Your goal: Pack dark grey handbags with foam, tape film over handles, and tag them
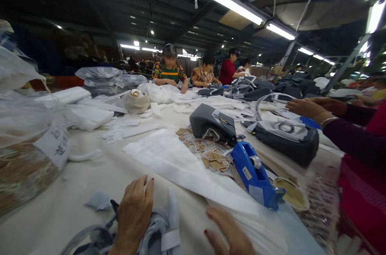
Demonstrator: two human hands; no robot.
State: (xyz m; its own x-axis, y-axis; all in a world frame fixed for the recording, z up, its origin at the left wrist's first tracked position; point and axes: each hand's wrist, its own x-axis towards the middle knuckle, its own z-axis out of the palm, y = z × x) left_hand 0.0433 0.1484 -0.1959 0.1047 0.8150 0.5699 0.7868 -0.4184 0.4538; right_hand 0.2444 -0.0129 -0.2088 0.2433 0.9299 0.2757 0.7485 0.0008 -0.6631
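Observation:
My left hand [134, 208] is at the bottom centre-left, fingers stretched forward, over a bundle of grey straps [155, 229] partly wrapped in white. Whether it touches the bundle I cannot tell. More dark strap [96, 239] curves out on its left side. At the bottom edge, my right hand [230, 231] is above the pale cloth, fingers apart with nothing between them, slightly blurred. Beyond it lies a white sheet of thin wrapping [171, 158]. A blue tape dispenser [251, 172] stands to the upper right of that hand.
A grey bag [212, 122] sits mid-table by brown tags [217, 161]. Another dark bag [285, 140] lies right, near a co-worker's hands [313, 110]. A tape roll [291, 194] lies beside the dispenser. Plastic-wrapped goods [27, 166] stand left. Several people work across the table.

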